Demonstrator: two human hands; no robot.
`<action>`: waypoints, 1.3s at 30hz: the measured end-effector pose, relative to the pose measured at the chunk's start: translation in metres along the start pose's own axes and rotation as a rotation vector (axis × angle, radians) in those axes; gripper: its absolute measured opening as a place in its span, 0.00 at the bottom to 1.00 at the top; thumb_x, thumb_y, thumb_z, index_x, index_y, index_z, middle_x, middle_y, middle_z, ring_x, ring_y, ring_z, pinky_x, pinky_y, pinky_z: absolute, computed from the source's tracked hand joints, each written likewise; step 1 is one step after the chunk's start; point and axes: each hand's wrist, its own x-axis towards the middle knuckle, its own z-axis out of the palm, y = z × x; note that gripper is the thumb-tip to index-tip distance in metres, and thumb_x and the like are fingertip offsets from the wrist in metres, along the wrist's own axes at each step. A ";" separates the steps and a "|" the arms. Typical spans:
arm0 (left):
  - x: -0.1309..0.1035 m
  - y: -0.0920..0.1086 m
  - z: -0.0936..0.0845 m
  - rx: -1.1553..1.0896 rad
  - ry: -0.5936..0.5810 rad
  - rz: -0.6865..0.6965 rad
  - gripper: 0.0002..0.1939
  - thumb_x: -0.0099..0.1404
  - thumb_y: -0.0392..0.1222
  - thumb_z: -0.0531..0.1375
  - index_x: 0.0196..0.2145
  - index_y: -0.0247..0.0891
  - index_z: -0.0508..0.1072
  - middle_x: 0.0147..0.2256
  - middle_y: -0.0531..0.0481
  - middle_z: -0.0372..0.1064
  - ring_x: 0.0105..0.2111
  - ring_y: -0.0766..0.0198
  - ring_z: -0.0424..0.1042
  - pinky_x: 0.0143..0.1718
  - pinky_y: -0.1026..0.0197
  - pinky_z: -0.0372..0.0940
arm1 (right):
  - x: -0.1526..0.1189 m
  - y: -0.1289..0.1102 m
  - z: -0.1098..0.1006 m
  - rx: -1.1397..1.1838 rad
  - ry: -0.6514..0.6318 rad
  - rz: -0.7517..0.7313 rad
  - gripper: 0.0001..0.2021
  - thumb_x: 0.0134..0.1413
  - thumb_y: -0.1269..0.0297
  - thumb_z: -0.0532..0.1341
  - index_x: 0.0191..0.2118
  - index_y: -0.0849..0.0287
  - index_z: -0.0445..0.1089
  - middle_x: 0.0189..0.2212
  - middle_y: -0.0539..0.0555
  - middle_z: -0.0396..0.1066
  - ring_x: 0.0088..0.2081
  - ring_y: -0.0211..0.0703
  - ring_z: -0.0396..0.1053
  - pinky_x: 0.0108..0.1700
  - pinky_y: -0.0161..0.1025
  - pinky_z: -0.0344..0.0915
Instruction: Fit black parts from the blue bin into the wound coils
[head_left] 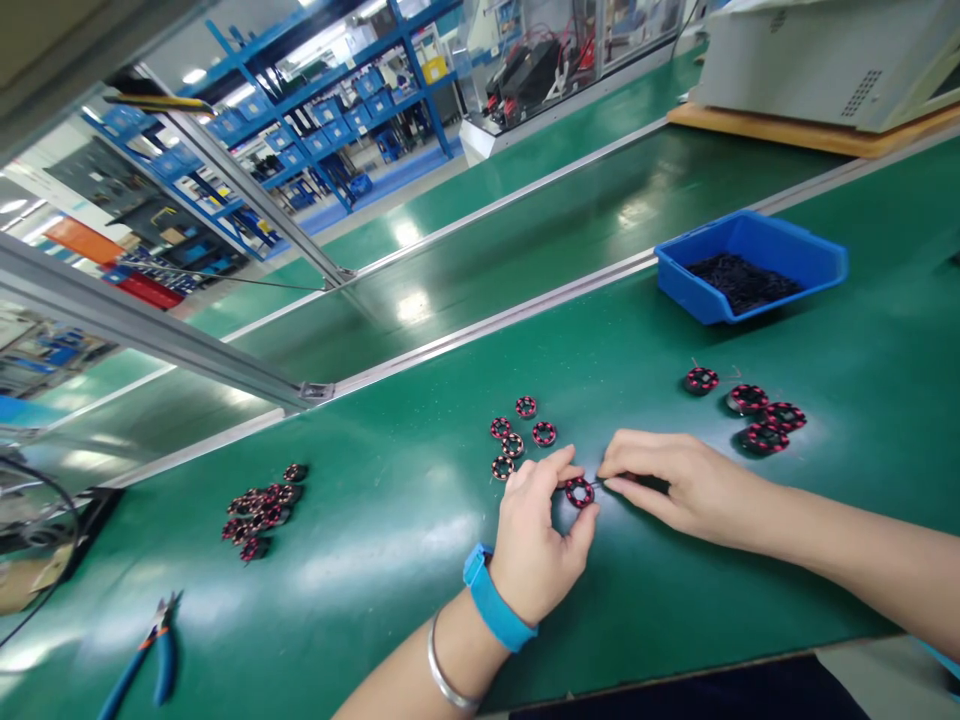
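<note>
A small round coil part (580,492), dark with red windings, is held between the thumb and fingers of my left hand (541,530) just over the green table. Right beside it, my right hand (675,485) pinches something thin at the coil's right edge, perhaps a wire end or small dark piece; it is too small to name. Several similar coils (544,433) lie just beyond my left hand. Another group of coils (765,438) rests past my right hand. A blue band and a metal bangle are on my left wrist.
A blue bin (750,268) with small black pieces stands at the back right. Piled coils (259,512) lie on the left, with blue-handled cutters (154,650) nearer the front. Metal frame rails (450,345) run behind the green table (390,600). A grey machine (817,65) stands at the upper right.
</note>
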 end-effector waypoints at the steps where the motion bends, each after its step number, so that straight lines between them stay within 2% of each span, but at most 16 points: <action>1: 0.000 0.000 0.000 0.000 -0.002 0.002 0.26 0.64 0.33 0.63 0.58 0.41 0.64 0.44 0.48 0.79 0.46 0.53 0.76 0.51 0.44 0.72 | 0.000 0.001 0.002 -0.016 0.002 -0.011 0.11 0.67 0.69 0.55 0.39 0.59 0.75 0.33 0.54 0.75 0.32 0.40 0.72 0.35 0.35 0.67; 4: 0.000 0.000 0.001 -0.016 -0.008 0.017 0.27 0.64 0.33 0.63 0.59 0.40 0.63 0.44 0.47 0.78 0.45 0.54 0.76 0.51 0.44 0.72 | 0.001 0.003 0.005 -0.034 0.015 -0.016 0.10 0.67 0.69 0.56 0.37 0.59 0.74 0.32 0.53 0.74 0.31 0.38 0.71 0.34 0.34 0.66; 10: 0.001 -0.001 0.002 -0.037 -0.030 0.023 0.29 0.62 0.32 0.64 0.60 0.38 0.63 0.43 0.47 0.79 0.42 0.57 0.76 0.45 0.51 0.75 | 0.001 0.001 0.011 -0.133 0.047 -0.071 0.12 0.68 0.70 0.54 0.35 0.59 0.73 0.30 0.53 0.72 0.30 0.38 0.69 0.33 0.34 0.64; 15: 0.000 -0.002 0.003 -0.022 -0.041 0.017 0.31 0.62 0.32 0.64 0.61 0.39 0.63 0.44 0.47 0.79 0.42 0.56 0.77 0.46 0.50 0.76 | 0.002 0.000 0.017 -0.175 0.102 -0.104 0.12 0.68 0.70 0.54 0.33 0.59 0.71 0.28 0.52 0.71 0.28 0.38 0.68 0.32 0.34 0.64; 22: 0.001 -0.007 0.004 -0.006 -0.034 0.039 0.33 0.61 0.32 0.66 0.62 0.40 0.62 0.44 0.48 0.79 0.42 0.56 0.77 0.47 0.49 0.76 | -0.006 -0.004 0.025 -0.218 0.056 -0.105 0.14 0.68 0.72 0.52 0.35 0.60 0.73 0.30 0.54 0.71 0.29 0.39 0.70 0.32 0.35 0.66; 25: 0.003 -0.010 0.001 0.063 -0.004 0.080 0.33 0.63 0.31 0.65 0.63 0.40 0.61 0.44 0.47 0.79 0.42 0.56 0.77 0.47 0.49 0.75 | -0.004 -0.010 0.022 -0.233 0.067 -0.113 0.13 0.67 0.73 0.52 0.40 0.60 0.75 0.33 0.55 0.74 0.33 0.41 0.72 0.35 0.38 0.70; 26: 0.003 -0.009 -0.001 0.124 0.031 0.104 0.32 0.64 0.31 0.64 0.63 0.40 0.61 0.45 0.45 0.78 0.43 0.54 0.76 0.47 0.47 0.75 | -0.001 -0.010 0.015 -0.229 0.107 -0.127 0.13 0.67 0.73 0.52 0.42 0.60 0.75 0.34 0.56 0.75 0.35 0.42 0.73 0.38 0.39 0.71; 28: 0.003 -0.005 -0.003 0.271 0.136 0.177 0.30 0.65 0.31 0.63 0.63 0.39 0.62 0.50 0.39 0.75 0.48 0.50 0.74 0.49 0.44 0.73 | 0.008 -0.003 -0.011 -0.246 0.267 -0.126 0.12 0.67 0.71 0.53 0.45 0.60 0.74 0.37 0.57 0.76 0.39 0.44 0.74 0.43 0.41 0.73; 30: 0.002 0.003 0.002 0.336 0.217 0.292 0.27 0.66 0.31 0.62 0.61 0.39 0.64 0.54 0.37 0.71 0.51 0.48 0.72 0.50 0.44 0.71 | 0.019 0.015 -0.051 -0.348 0.456 -0.003 0.10 0.67 0.69 0.55 0.44 0.59 0.74 0.39 0.58 0.77 0.42 0.46 0.74 0.47 0.44 0.72; 31: 0.003 0.007 0.008 0.306 0.217 0.342 0.26 0.66 0.31 0.61 0.61 0.39 0.65 0.55 0.37 0.70 0.53 0.50 0.71 0.51 0.46 0.71 | 0.025 0.027 -0.073 -0.425 0.511 0.115 0.10 0.67 0.68 0.55 0.43 0.59 0.75 0.40 0.58 0.77 0.43 0.47 0.74 0.49 0.46 0.71; 32: 0.005 0.012 0.017 0.242 0.191 0.373 0.26 0.66 0.30 0.60 0.60 0.40 0.64 0.55 0.38 0.70 0.53 0.51 0.71 0.52 0.47 0.71 | 0.030 0.041 -0.094 -0.515 0.506 0.280 0.10 0.66 0.68 0.56 0.43 0.60 0.75 0.41 0.59 0.77 0.43 0.48 0.74 0.50 0.46 0.70; 33: 0.010 0.017 0.028 0.163 0.148 0.378 0.26 0.66 0.29 0.59 0.60 0.40 0.63 0.55 0.39 0.70 0.54 0.53 0.71 0.54 0.48 0.70 | 0.035 0.056 -0.113 -0.548 0.501 0.372 0.09 0.65 0.70 0.57 0.41 0.62 0.76 0.40 0.61 0.77 0.42 0.49 0.74 0.49 0.47 0.70; 35: 0.029 0.025 0.057 0.029 0.071 0.285 0.29 0.64 0.29 0.58 0.62 0.39 0.60 0.58 0.38 0.68 0.58 0.51 0.69 0.58 0.45 0.68 | 0.043 0.083 -0.139 -0.563 0.419 0.487 0.06 0.63 0.67 0.62 0.35 0.63 0.75 0.34 0.58 0.76 0.36 0.44 0.73 0.43 0.45 0.72; 37: 0.057 0.031 0.085 -0.011 0.047 0.132 0.35 0.60 0.31 0.61 0.63 0.36 0.57 0.59 0.34 0.65 0.60 0.46 0.67 0.60 0.39 0.65 | 0.050 0.102 -0.148 -0.551 0.339 0.546 0.10 0.65 0.61 0.64 0.35 0.62 0.73 0.33 0.53 0.74 0.33 0.40 0.72 0.39 0.40 0.72; 39: 0.089 0.036 0.105 -0.023 -0.005 -0.024 0.40 0.56 0.34 0.66 0.64 0.36 0.56 0.59 0.33 0.66 0.60 0.42 0.66 0.61 0.36 0.63 | 0.054 0.112 -0.145 -0.544 0.285 0.592 0.12 0.66 0.56 0.63 0.38 0.62 0.73 0.35 0.52 0.74 0.34 0.38 0.73 0.38 0.39 0.73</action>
